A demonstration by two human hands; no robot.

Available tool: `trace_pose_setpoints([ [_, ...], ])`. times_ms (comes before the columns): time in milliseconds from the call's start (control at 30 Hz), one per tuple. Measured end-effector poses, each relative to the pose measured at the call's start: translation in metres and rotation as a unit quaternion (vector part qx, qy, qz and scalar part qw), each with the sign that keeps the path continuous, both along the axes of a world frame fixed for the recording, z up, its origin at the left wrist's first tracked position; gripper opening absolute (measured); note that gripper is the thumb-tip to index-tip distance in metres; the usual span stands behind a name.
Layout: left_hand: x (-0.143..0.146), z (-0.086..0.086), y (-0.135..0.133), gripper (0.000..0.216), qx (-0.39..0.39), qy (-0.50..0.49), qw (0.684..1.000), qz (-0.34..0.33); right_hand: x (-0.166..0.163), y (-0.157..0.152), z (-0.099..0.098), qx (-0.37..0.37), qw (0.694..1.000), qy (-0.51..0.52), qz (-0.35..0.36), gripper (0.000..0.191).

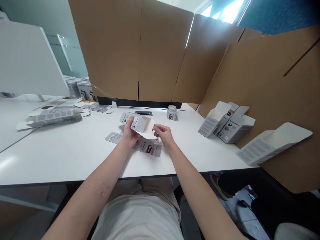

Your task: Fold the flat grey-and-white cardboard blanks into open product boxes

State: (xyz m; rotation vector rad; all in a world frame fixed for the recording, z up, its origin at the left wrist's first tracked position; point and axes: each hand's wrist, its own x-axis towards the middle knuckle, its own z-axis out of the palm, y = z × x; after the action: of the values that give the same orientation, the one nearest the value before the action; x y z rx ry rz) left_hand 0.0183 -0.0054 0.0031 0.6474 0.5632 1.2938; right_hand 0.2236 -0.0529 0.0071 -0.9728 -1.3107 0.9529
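Observation:
A small white-and-grey product box (138, 123) lies tilted in my left hand (129, 134), the thumb on its printed upper side. Its flaps stand open towards the right. My right hand (162, 133) pinches the edge of the open end with thumb and fingertips. Beneath both hands a flattened carton (149, 147) rests on the white table, with a picture of a dark device on it. Part of that carton is covered by the box and my left hand.
Several open boxes (231, 128) stand along the cardboard partition (270, 90) on the right. A closed small box (172, 112) is at the back. Flattened cartons (55, 116) are stacked at left, before more boxes (85, 89). The table's front edge (150, 176) is close to my body.

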Motion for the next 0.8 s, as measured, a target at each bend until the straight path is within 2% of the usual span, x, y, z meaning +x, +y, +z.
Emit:
trace_pose_setpoints([
  [133, -0.004, 0.0, 0.001, 0.054, 0.002, -0.013, 1.0, -0.015, -0.003, 0.0, 0.001, -0.022, 0.999, 0.01, 0.025, 0.057],
  [267, -0.003, 0.003, -0.005, 0.056, 0.022, 0.018, 0.998, -0.056, -0.005, 0.001, 0.002, -0.023, 1.0, 0.006, 0.017, 0.057],
  [400, 0.0, 0.004, -0.01, 0.06, 0.035, 0.04, 0.995, -0.086, -0.006, 0.0, 0.001, -0.036, 0.998, -0.017, 0.045, 0.062],
  [533, 0.002, 0.001, -0.011, 0.053, 0.027, 0.058, 0.994, -0.084, -0.008, -0.001, -0.003, -0.042, 0.998, -0.025, 0.041, 0.062],
  [667, 0.005, -0.003, -0.011, 0.053, 0.014, 0.072, 0.994, -0.081, -0.007, 0.002, -0.007, -0.05, 0.998, -0.035, 0.029, 0.053],
  [800, 0.009, -0.004, -0.011, 0.054, 0.015, 0.078, 0.993, -0.088, -0.006, 0.006, -0.011, -0.028, 0.998, -0.047, 0.017, 0.046],
])
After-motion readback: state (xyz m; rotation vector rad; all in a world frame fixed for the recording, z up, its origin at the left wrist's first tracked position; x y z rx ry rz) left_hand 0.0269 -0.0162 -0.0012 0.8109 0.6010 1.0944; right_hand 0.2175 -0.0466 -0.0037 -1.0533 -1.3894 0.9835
